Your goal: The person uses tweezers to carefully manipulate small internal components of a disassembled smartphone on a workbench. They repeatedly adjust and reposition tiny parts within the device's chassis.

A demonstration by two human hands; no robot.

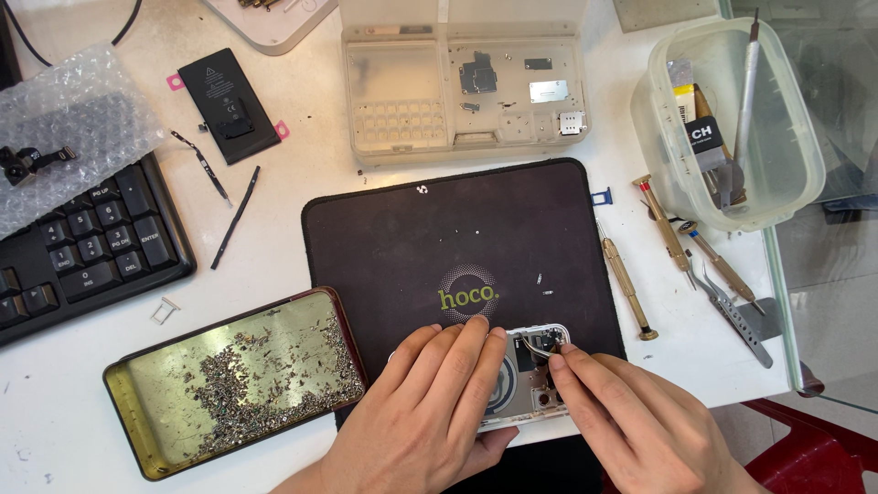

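Silver opened phone (521,375) pinned flat by left hand (430,402); right hand (631,412) grip pinches small part inside — could slip, tear flex.

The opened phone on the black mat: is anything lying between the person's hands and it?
Nothing visible does. The left hand rests flat on the phone and the right hand has its fingertips at the phone's top corner, where a thin flex strip curls up. The mat around them holds only a few tiny bits.
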